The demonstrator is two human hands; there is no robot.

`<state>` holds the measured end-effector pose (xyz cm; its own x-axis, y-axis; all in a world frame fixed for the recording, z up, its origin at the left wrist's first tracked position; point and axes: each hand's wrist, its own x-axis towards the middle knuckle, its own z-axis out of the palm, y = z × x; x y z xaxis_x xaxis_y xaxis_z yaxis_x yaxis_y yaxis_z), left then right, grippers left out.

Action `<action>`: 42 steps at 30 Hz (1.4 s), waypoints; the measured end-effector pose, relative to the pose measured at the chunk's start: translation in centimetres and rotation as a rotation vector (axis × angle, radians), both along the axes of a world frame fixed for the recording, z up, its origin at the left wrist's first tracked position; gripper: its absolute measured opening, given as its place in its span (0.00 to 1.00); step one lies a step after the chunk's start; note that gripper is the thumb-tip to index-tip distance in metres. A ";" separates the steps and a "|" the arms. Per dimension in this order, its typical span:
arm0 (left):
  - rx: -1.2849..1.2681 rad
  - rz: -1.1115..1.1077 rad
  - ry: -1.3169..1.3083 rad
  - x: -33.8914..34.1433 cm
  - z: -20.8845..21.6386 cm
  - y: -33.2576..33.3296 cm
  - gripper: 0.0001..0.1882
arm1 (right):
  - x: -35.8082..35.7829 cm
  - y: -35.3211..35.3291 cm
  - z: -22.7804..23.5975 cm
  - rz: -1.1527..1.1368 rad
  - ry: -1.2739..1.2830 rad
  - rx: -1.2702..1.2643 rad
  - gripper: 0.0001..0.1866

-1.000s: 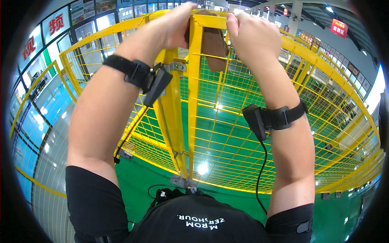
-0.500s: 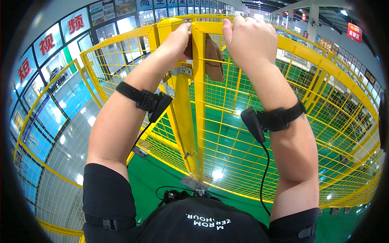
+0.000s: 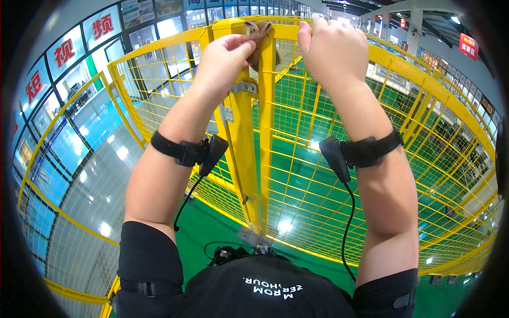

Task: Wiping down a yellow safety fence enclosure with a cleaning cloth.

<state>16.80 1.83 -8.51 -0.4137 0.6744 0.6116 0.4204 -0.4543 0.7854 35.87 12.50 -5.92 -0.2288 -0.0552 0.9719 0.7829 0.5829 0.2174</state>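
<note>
A brown cloth (image 3: 258, 32) lies bunched over the top corner of a yellow mesh panel's frame (image 3: 266, 111), and part of it hangs behind the upright. My left hand (image 3: 225, 61) pinches the cloth's near end between thumb and fingers, just beside the yellow post (image 3: 238, 143). To the right, my right hand (image 3: 338, 53) is closed over the panel's top rail (image 3: 395, 63); the rail hides its fingertips. Below my left hand, a metal latch bracket (image 3: 245, 87) joins post and panel.
Yellow mesh fencing (image 3: 339, 201) curves away on both sides. Beyond it are a green floor (image 3: 297, 164), a grey shiny walkway (image 3: 106, 175) and glass-fronted rooms at left. Black straps with small devices (image 3: 366, 152) sit on both forearms, with cables hanging down.
My left hand has come from behind the upright to its left side, drawing the cloth up and over the frame corner. The right hand stays on the rail.
</note>
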 end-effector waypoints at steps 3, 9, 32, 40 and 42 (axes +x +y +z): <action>0.044 0.121 0.096 0.7 -3.2 -0.7 0.17 | -0.1 0.1 -0.1 -0.023 -0.028 -0.016 0.22; 0.117 0.289 0.572 3.1 -10.7 -1.7 0.13 | 0.2 0.6 0.1 -0.045 -0.013 0.007 0.20; -0.028 0.356 0.259 4.2 -29.2 -1.0 0.17 | 0.3 -1.1 0.4 -0.220 -0.144 -0.095 0.19; -0.270 0.404 0.298 2.8 -30.4 -5.0 0.12 | 0.8 -1.2 -1.1 0.115 0.012 0.151 0.14; -0.281 0.423 0.353 2.7 -28.8 -7.4 0.13 | 0.3 -2.7 -5.1 0.284 -0.066 0.303 0.11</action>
<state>19.54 -5.55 -37.36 -0.4859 0.6511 0.5831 0.7752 0.0128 0.6316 36.14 9.80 -10.98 -0.2244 -0.4066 0.8856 0.5790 0.6754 0.4568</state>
